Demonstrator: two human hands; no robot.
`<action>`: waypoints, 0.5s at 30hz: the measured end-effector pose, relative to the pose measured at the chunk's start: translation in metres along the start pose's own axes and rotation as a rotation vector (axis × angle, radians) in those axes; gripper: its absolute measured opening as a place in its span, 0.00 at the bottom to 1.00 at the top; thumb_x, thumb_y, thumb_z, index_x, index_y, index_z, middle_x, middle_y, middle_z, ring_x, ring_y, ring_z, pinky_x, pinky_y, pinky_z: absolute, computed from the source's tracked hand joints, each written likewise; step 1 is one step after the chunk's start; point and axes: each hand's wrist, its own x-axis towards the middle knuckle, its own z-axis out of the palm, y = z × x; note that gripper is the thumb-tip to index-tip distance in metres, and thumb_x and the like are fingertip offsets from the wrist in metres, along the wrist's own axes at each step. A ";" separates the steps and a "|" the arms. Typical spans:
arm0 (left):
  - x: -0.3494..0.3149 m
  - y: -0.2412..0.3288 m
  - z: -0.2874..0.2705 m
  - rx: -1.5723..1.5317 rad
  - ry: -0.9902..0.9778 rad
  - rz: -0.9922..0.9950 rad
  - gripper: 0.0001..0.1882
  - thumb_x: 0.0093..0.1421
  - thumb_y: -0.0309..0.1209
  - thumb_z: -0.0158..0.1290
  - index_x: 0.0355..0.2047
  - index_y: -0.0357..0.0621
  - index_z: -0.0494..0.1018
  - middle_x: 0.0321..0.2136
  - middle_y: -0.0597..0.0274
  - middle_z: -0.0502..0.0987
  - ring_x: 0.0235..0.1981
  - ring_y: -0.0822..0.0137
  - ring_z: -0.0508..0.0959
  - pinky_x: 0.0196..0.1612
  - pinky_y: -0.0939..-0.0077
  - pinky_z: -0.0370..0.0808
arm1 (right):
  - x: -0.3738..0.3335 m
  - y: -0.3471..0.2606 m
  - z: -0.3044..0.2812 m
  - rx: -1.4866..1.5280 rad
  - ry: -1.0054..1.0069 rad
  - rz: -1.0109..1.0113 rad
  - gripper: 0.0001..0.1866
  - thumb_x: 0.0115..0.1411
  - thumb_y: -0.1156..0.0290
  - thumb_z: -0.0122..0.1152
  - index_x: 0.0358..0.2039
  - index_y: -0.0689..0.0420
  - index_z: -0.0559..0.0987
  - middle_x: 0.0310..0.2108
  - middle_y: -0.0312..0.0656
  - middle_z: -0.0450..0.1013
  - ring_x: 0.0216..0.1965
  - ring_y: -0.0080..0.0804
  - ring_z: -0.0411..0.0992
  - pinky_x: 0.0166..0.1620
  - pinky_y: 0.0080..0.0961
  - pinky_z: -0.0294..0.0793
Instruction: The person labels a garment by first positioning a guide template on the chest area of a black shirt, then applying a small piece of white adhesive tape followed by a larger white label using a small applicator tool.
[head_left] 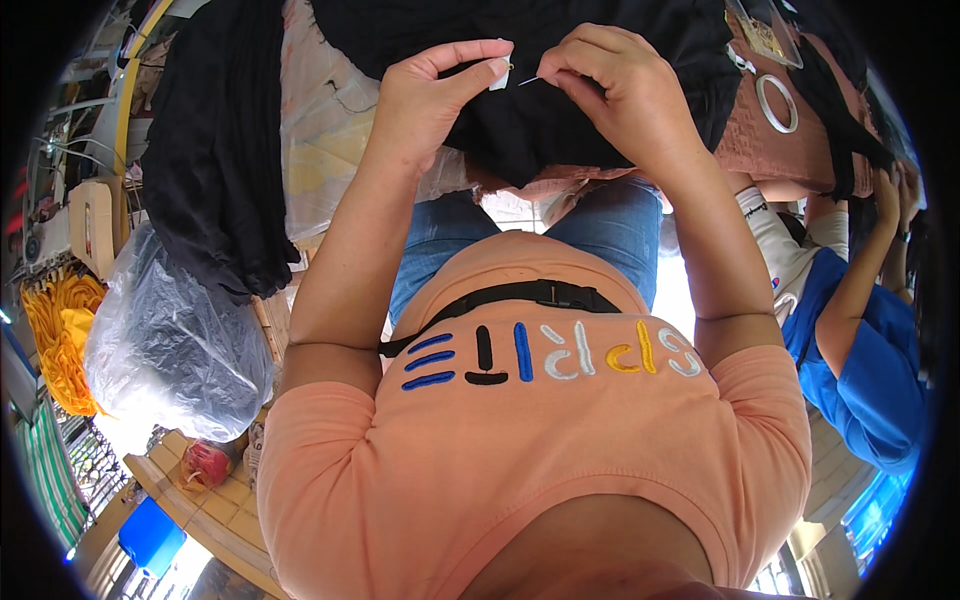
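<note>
Between the thumb and index finger of my left hand (420, 105) is a small white tag (503, 80), with a tiny gold-coloured bit on its right edge that is too small to name. My right hand (625, 90) pinches a thin needle (528, 81), whose free end points left toward the tag, with a short gap between them. Any thread is too fine to make out. Both hands are above black cloth (480, 135) spread over the table in front of me.
Clear plastic sheeting (330, 150) covers the table at left, beside hanging black fabric (215, 150). A white ring-shaped roll (777, 104) lies on the reddish-brown table cover (810, 155). At right sits another person in a blue top (875, 370). A clear plastic bag (180, 340) bulges at left.
</note>
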 end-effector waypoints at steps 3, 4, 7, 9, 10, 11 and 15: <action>0.000 0.000 0.000 0.006 -0.003 0.002 0.13 0.59 0.25 0.61 0.45 0.37 0.80 0.43 0.60 0.82 0.43 0.74 0.79 0.52 0.81 0.73 | -0.002 0.000 0.000 0.083 -0.022 0.067 0.06 0.52 0.77 0.66 0.32 0.55 0.80 0.30 0.36 0.75 0.34 0.38 0.75 0.40 0.29 0.74; 0.000 -0.001 0.000 0.011 -0.004 0.002 0.13 0.59 0.25 0.61 0.45 0.36 0.80 0.43 0.60 0.82 0.43 0.74 0.79 0.52 0.81 0.73 | -0.002 0.000 0.000 0.117 -0.033 0.089 0.06 0.52 0.77 0.66 0.32 0.55 0.80 0.30 0.36 0.75 0.34 0.38 0.75 0.39 0.29 0.74; 0.001 -0.002 0.001 0.010 -0.004 0.002 0.13 0.59 0.25 0.61 0.45 0.36 0.80 0.43 0.59 0.82 0.43 0.74 0.79 0.52 0.81 0.73 | -0.001 -0.001 0.000 0.078 -0.010 0.052 0.06 0.52 0.77 0.66 0.31 0.55 0.80 0.29 0.36 0.75 0.34 0.38 0.74 0.41 0.29 0.73; 0.001 -0.001 0.002 0.009 -0.002 -0.003 0.13 0.59 0.25 0.61 0.46 0.36 0.80 0.43 0.59 0.82 0.43 0.73 0.79 0.52 0.81 0.73 | 0.000 0.001 0.000 0.036 -0.007 0.019 0.06 0.52 0.77 0.66 0.31 0.55 0.80 0.29 0.36 0.75 0.34 0.39 0.74 0.42 0.30 0.73; 0.001 0.000 0.003 0.009 -0.001 -0.004 0.13 0.59 0.25 0.61 0.46 0.36 0.79 0.43 0.59 0.82 0.43 0.73 0.79 0.52 0.80 0.73 | 0.000 0.003 0.000 0.014 -0.005 0.003 0.05 0.52 0.77 0.66 0.31 0.55 0.80 0.29 0.36 0.75 0.34 0.39 0.75 0.43 0.30 0.73; 0.001 0.000 0.003 0.010 -0.002 -0.003 0.13 0.59 0.25 0.61 0.46 0.36 0.79 0.43 0.59 0.82 0.43 0.73 0.79 0.52 0.80 0.73 | 0.001 0.004 0.000 0.012 -0.005 -0.004 0.05 0.52 0.77 0.65 0.31 0.55 0.79 0.29 0.37 0.75 0.34 0.39 0.75 0.43 0.31 0.72; 0.001 -0.001 0.001 0.009 -0.006 0.004 0.14 0.60 0.25 0.61 0.46 0.36 0.79 0.43 0.59 0.82 0.43 0.73 0.79 0.52 0.80 0.73 | 0.000 0.003 0.003 0.010 -0.004 -0.015 0.05 0.52 0.77 0.65 0.31 0.56 0.79 0.28 0.37 0.75 0.34 0.39 0.75 0.44 0.31 0.72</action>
